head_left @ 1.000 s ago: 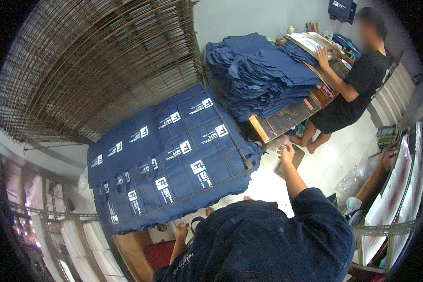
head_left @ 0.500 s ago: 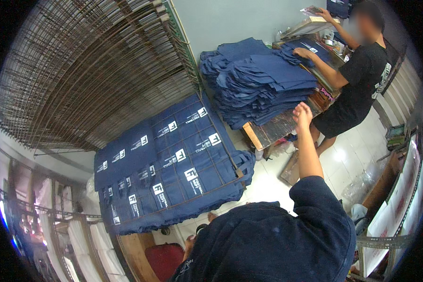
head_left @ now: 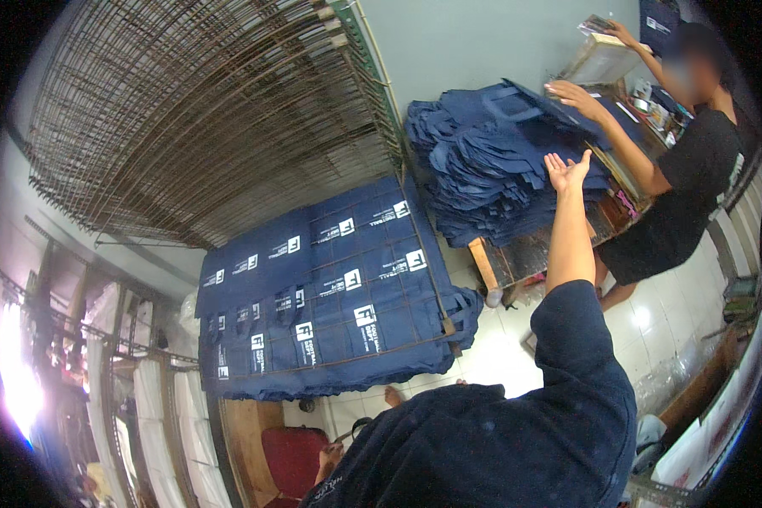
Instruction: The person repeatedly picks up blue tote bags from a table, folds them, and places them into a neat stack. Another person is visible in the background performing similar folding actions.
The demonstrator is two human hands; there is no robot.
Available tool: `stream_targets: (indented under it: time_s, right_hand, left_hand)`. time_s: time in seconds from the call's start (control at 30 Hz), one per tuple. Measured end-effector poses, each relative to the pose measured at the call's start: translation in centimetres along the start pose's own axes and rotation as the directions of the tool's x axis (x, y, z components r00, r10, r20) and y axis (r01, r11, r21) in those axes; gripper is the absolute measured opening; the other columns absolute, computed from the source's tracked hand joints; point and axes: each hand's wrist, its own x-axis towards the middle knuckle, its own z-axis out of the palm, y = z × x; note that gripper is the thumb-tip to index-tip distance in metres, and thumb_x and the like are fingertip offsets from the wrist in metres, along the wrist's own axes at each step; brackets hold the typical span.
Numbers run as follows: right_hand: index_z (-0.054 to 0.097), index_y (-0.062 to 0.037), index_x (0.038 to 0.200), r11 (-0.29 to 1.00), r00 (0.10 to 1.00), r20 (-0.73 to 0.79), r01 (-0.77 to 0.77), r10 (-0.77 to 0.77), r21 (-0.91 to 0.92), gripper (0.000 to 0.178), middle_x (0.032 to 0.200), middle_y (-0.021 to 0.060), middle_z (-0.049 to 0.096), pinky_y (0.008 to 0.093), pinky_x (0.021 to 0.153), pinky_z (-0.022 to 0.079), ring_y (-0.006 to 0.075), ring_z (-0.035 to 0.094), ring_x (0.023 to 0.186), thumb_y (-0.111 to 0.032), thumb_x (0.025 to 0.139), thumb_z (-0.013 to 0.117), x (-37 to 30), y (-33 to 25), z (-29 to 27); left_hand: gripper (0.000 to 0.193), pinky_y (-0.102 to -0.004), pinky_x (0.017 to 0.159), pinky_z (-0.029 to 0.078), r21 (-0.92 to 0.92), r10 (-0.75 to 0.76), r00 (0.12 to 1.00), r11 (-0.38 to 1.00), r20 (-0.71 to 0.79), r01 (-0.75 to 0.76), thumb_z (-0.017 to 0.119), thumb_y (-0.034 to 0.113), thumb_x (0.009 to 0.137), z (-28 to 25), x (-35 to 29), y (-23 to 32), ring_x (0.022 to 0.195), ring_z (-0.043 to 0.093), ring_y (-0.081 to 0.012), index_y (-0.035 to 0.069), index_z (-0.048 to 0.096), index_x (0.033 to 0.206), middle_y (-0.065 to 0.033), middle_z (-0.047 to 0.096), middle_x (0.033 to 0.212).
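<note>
My right hand (head_left: 569, 172) reaches forward, palm up and fingers spread, with nothing in it. It is beside the tall pile of navy fabric bags (head_left: 483, 161) on a wooden table (head_left: 516, 258). A co-worker's hand (head_left: 577, 99) is just beyond mine, at a navy bag (head_left: 538, 106) tilted up on top of the pile. Low on the left, close to my body and the red chair (head_left: 292, 453), is my left hand (head_left: 330, 459); its fingers are mostly hidden. Navy bags with white prints (head_left: 313, 279) lie in rows on a wire rack.
Raised wire rack shelves (head_left: 203, 110) fill the upper left. The co-worker (head_left: 694, 161) stands at the table's right, the other hand near a tilted printing frame (head_left: 601, 61). Shelving with white sheets (head_left: 148, 406) stands at lower left, a white panel (head_left: 711, 415) at lower right.
My right hand has turned palm up and its fingers have spread. The co-worker's near hand has risen from the bag on the work board toward the pile. The whole view has shifted.
</note>
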Motion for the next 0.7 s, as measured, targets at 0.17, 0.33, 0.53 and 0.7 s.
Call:
stream_targets:
  time_s: [0.17,0.33,0.53,0.7]
  right_hand:
    - [0.028,-0.0027,0.132,0.973,0.976,-0.094,-0.206,0.196,-0.104,0.068,0.134,0.0220,0.033,0.0520,0.103,0.025,0.0356,0.031,0.125,-0.042,0.082,0.055,6.4,4.1,1.2]
    - [0.035,-0.0004,0.120,0.887,0.959,-0.281,-0.106,-0.028,-0.449,0.052,0.120,0.0208,0.045,0.0488,0.092,0.039,0.0335,0.050,0.106,-0.003,0.072,0.055,10.2,9.3,1.8]
    - [0.012,0.0026,0.137,0.596,0.913,0.173,0.376,-0.370,-0.709,0.088,0.125,0.0188,0.039,0.0404,0.092,0.037,0.0275,0.047,0.106,0.002,0.062,0.058,6.0,6.0,7.6]
    - [0.016,-0.0066,0.139,0.243,0.642,0.710,0.767,-0.288,-0.594,0.078,0.135,0.0244,0.030,0.0312,0.086,0.040,0.0220,0.045,0.106,0.005,0.072,0.054,-2.8,3.7,17.0]
  left_hand:
    - [0.041,-0.0312,0.063,0.048,-0.026,-0.039,0.997,0.999,-0.061,0.037,0.071,0.028,0.073,-1.3,-1.4,0.0,0.073,0.060,-0.0183,0.005,0.059,0.104,-0.0078,0.064,0.087]
    - [0.053,-0.0322,0.060,0.046,0.202,0.026,0.984,0.979,-0.175,0.010,0.075,0.040,0.066,-1.0,2.4,-8.3,0.067,0.058,-0.0175,0.003,0.058,0.100,-0.0090,0.063,0.074]
    - [0.063,-0.0352,0.084,0.044,-0.007,-0.027,0.998,1.000,-0.065,0.026,0.070,0.042,0.069,1.2,-3.8,-2.6,0.098,0.058,-0.0292,0.002,0.054,0.114,-0.0214,0.060,0.102]
    - [0.061,-0.0355,0.084,0.045,-0.126,-0.133,0.991,0.983,0.013,0.134,0.070,0.042,0.069,3.9,-3.3,-7.2,0.094,0.060,-0.0296,0.004,0.055,0.114,-0.0199,0.063,0.097]
